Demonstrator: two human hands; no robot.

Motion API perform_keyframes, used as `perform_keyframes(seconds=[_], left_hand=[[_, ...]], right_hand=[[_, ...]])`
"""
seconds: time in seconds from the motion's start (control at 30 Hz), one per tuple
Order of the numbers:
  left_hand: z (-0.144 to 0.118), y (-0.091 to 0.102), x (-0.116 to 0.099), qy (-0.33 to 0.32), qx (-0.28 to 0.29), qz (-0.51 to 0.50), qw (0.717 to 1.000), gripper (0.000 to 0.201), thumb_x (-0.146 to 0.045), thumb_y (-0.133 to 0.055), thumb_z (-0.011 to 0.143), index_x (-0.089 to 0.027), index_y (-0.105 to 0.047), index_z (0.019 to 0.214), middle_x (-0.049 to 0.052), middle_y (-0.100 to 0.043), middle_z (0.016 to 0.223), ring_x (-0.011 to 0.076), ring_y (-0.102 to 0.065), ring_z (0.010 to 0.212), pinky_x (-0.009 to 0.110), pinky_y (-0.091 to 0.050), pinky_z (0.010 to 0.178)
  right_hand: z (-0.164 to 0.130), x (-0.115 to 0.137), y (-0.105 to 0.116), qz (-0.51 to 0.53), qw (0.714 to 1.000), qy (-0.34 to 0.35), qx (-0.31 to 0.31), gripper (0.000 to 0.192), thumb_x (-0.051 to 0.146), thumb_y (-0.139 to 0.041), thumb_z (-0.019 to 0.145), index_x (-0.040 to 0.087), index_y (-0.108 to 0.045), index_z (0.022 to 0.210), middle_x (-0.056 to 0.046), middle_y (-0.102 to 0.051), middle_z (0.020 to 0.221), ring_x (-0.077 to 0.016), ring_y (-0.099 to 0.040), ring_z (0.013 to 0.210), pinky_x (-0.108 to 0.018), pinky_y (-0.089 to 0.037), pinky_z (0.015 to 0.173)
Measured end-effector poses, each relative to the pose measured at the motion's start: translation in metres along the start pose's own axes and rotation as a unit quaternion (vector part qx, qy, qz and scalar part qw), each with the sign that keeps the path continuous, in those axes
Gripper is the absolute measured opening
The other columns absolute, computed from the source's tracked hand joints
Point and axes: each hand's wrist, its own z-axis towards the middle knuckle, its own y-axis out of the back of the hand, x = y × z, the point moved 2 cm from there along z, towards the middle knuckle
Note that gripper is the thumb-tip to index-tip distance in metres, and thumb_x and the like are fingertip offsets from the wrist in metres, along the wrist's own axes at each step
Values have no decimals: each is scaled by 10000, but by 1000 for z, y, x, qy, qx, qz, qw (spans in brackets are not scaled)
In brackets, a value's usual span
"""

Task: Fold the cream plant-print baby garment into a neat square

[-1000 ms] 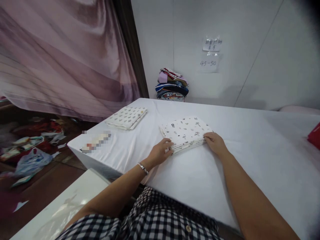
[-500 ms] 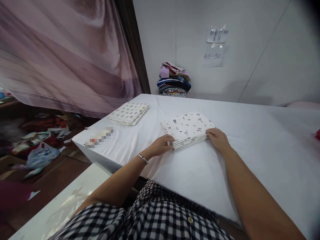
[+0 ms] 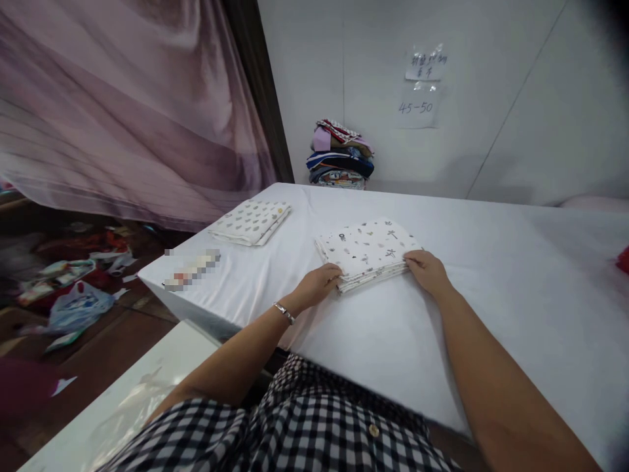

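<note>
A folded white cloth (image 3: 366,246) with small dark prints, palm trees among them, lies on the white-covered table (image 3: 383,347). Its near side shows several stacked layers. My left hand (image 3: 320,282) is closed at the near left corner, thumb on top and fingers at the edge. At the near right corner my right hand (image 3: 426,267) pinches the cloth's edge between thumb and fingers. Another folded cloth (image 3: 251,221), white with grey leaf-like spots, rests apart from both hands toward the table's left end.
A blurred-out flat item (image 3: 191,270) lies near the left table edge. Folded fabrics (image 3: 340,154) are piled by the wall. A pink curtain (image 3: 147,111) hangs at left, above bags (image 3: 81,305) on the floor. A pale surface (image 3: 162,373) stands beside me at lower left.
The whole view has shifted very slightly. Both hands stay at the same corners of the cloth; its near layers look pressed a little closer together.
</note>
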Motion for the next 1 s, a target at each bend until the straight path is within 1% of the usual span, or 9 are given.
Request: perform_keyframes(seconds=[0.07, 0.2, 0.37, 0.47, 0.6, 0.67, 0.8, 0.87, 1.0], left_hand=[[-1, -1, -4, -5, -15, -5, 1000, 226, -253, -414, 897, -207, -621, 976, 35, -604, 1079, 150, -573, 976, 281, -450, 887], [-5, -4, -12, -10, -72, -30, 997, 248, -250, -371, 914, -190, -594, 1004, 61, -597, 1071, 158, -561, 1003, 291, -452, 897], [-12, -17, -9, 3, -41, 25, 999, 228, -229, -377, 904, -219, -583, 1002, 26, -591, 1083, 139, -567, 985, 263, -460, 871], [-15, -20, -7, 1, -59, -1, 998, 223, -228, -378, 903, -215, -581, 994, 26, -590, 1072, 135, -561, 996, 258, -451, 890], [-18, -19, -7, -7, -75, -36, 997, 208, -240, -408, 891, -209, -587, 991, 31, -591, 1069, 134, -561, 994, 253, -446, 891], [-19, -18, -7, -2, -74, -45, 996, 198, -254, -449, 876, -209, -588, 1008, 31, -589, 1087, 131, -571, 955, 243, -461, 849], [-22, -19, -5, 19, -57, -55, 997, 237, -279, -512, 848, -225, -571, 1071, 25, -565, 1155, 99, -574, 792, 226, -482, 730], [-22, -20, -4, 21, -63, -57, 996, 233, -283, -515, 848, -224, -575, 1065, 23, -567, 1149, 105, -572, 810, 233, -479, 744], [-20, -21, -4, 22, -79, -67, 994, 208, -288, -493, 862, -210, -597, 1024, 32, -585, 1108, 136, -575, 913, 258, -468, 823]], right_hand=[[0, 1, 0, 2, 1000, 0, 2, 216, 296, -499, 774, 242, -689, 863, -29, -675, 950, -213, -586, 937, -399, -450, 877], [-1, 0, -1, 17, 1000, 6, -1, 213, 296, -503, 776, 240, -688, 865, -25, -673, 945, -203, -584, 932, -390, -451, 877], [-1, -2, -2, 27, 1000, -4, -2, 207, 271, -505, 769, 247, -691, 856, -21, -671, 955, -200, -581, 938, -385, -450, 880], [-1, -3, -3, 33, 999, -5, -2, 208, 271, -503, 770, 248, -694, 850, -21, -670, 957, -203, -580, 940, -389, -449, 882], [0, -5, -4, 31, 1000, 3, -5, 208, 267, -503, 769, 249, -693, 853, -18, -670, 947, -202, -583, 934, -390, -450, 880], [0, -5, -4, 33, 999, 0, -7, 203, 264, -507, 767, 249, -692, 849, -16, -671, 946, -201, -584, 934, -384, -455, 871], [0, -4, -3, 38, 999, -4, -3, 203, 259, -509, 764, 248, -691, 852, -19, -670, 955, -202, -583, 938, -380, -455, 869], [0, -2, -2, 38, 999, -2, -3, 206, 256, -505, 764, 246, -691, 852, -20, -671, 953, -203, -581, 940, -383, -450, 878], [0, -1, -2, 27, 1000, -7, 3, 208, 247, -501, 761, 249, -691, 847, -13, -672, 953, -204, -580, 938, -384, -449, 872]])
